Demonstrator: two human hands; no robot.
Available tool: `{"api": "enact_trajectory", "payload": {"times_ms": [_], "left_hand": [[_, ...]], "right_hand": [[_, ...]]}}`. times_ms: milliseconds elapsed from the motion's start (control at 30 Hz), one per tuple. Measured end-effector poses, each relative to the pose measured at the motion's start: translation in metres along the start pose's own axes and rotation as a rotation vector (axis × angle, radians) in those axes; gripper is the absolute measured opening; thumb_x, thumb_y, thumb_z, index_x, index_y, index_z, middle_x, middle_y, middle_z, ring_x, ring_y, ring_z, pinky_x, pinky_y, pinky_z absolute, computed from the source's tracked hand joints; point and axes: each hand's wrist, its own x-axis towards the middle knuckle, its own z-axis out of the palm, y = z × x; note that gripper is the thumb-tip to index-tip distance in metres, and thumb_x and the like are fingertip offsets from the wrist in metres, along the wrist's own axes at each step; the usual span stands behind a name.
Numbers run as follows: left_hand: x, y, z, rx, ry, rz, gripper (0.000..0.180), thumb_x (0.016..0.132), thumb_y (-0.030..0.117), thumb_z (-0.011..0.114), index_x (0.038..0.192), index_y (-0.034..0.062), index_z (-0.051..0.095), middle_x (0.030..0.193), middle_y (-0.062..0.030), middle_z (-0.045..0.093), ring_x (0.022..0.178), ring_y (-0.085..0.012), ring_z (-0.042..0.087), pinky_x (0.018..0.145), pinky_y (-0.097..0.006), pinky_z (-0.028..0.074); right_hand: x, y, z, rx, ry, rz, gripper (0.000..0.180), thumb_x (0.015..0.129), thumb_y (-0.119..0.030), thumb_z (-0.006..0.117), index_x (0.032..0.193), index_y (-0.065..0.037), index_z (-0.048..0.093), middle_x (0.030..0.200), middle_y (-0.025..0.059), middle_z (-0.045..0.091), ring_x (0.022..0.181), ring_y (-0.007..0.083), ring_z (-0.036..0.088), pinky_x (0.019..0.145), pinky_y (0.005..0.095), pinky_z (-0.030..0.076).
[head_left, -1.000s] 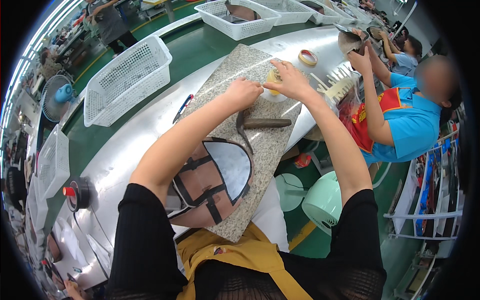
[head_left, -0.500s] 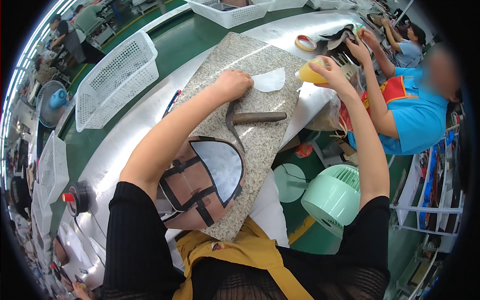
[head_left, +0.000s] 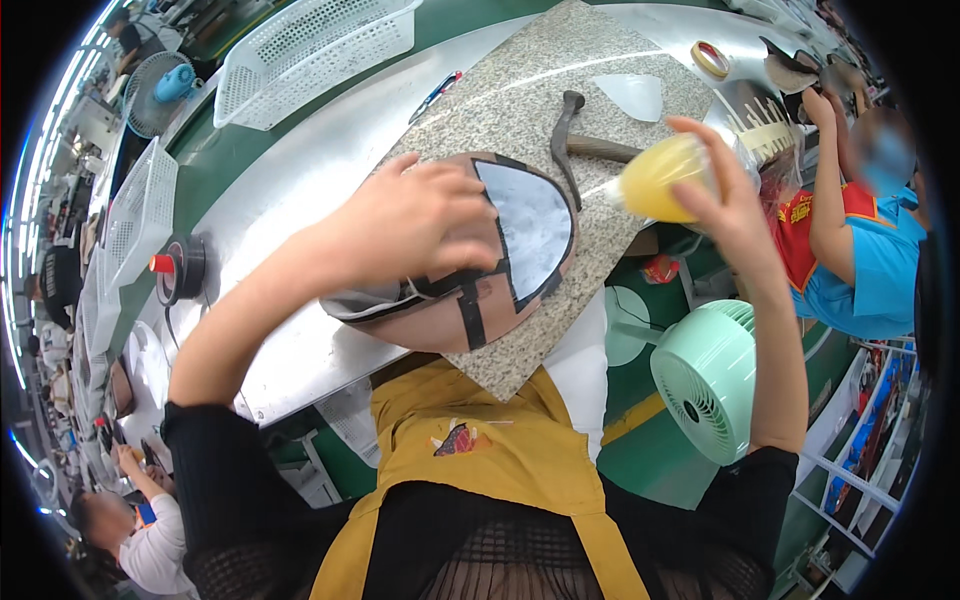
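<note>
Moved left hand (head_left: pixel 415 220), spread out, over bag (head_left: pixel 515 312). Still holding bottle (head_left: pixel 662 180) in right hand (head_left: pixel 738 205). Working on stone (head_left: pixel 502 375) near green fan (head_left: pixel 708 375).

Slab (head_left: pixel 500 92) is lying on counter (head_left: pixel 300 180), workpiece (head_left: pixel 530 240) sitting on its near end, overhanging left. Hammer (head_left: pixel 600 149) is resting on slab behind-right of workpiece; sheet piece (head_left: pixel 632 97) is lying behind hammer. Bottle (head_left: pixel 660 182) is sitting in right hand (head_left: pixel 740 212), right of workpiece. Tape roll (head_left: pixel 698 55) is lying right of slab, basket (head_left: pixel 320 65) standing behind-left, fan (head_left: pixel 705 375) standing near-right.
</note>
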Motion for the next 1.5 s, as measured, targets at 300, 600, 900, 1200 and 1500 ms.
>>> {"api": "enact_trajectory", "payload": {"times_ms": [300,600,900,1200,1500], "left_hand": [[-0.013,-0.001,0.065,0.013,0.073,-0.155,0.059,0.082,0.054,0.060,0.124,0.0139,0.057,0.136,-0.0134,0.045,0.129,-0.0299,0.039,0.108,-0.055,0.024],[-0.012,-0.005,0.076,0.029,0.147,-0.152,0.053,0.077,0.044,0.066,0.116,0.0084,0.060,0.138,-0.0129,0.045,0.130,-0.0295,0.037,0.106,-0.059,0.026],[-0.009,-0.005,0.076,0.029,0.082,-0.149,0.053,0.077,0.043,0.065,0.117,0.0088,0.061,0.138,-0.0121,0.045,0.130,-0.0293,0.039,0.106,-0.059,0.026],[-0.008,-0.005,0.076,0.018,0.074,-0.172,0.053,0.077,0.044,0.066,0.117,0.0103,0.060,0.139,-0.0116,0.045,0.131,-0.0292,0.039,0.106,-0.058,0.028],[-0.005,-0.004,0.075,-0.007,0.024,-0.186,0.054,0.079,0.044,0.064,0.120,0.0105,0.058,0.141,-0.0119,0.044,0.132,-0.0289,0.038,0.106,-0.058,0.027]], "right_hand": [[-0.008,-0.005,0.101,-0.586,-0.122,-0.273,0.059,0.076,-0.029,0.073,0.127,-0.015,0.047,0.110,0.0114,0.051,0.095,0.0316,0.059,0.073,0.0390,0.052],[0.032,-0.001,0.125,-0.588,-0.057,-0.245,0.058,0.077,-0.029,0.072,0.127,-0.014,0.046,0.111,0.0118,0.052,0.097,0.0317,0.060,0.076,0.0395,0.052],[0.083,-0.004,0.145,-0.560,0.002,-0.278,0.057,0.079,-0.030,0.071,0.128,-0.014,0.048,0.115,0.0127,0.054,0.104,0.0292,0.057,0.088,0.0379,0.046],[0.078,-0.012,0.127,-0.828,-0.050,-0.316,0.055,0.078,-0.033,0.069,0.128,-0.021,0.049,0.111,0.0108,0.054,0.096,0.0296,0.061,0.078,0.0399,0.052],[0.023,-0.016,0.091,-0.907,-0.178,-0.145,0.055,0.078,-0.032,0.069,0.128,-0.019,0.050,0.109,0.0110,0.054,0.096,0.0308,0.061,0.079,0.0402,0.051]]}}
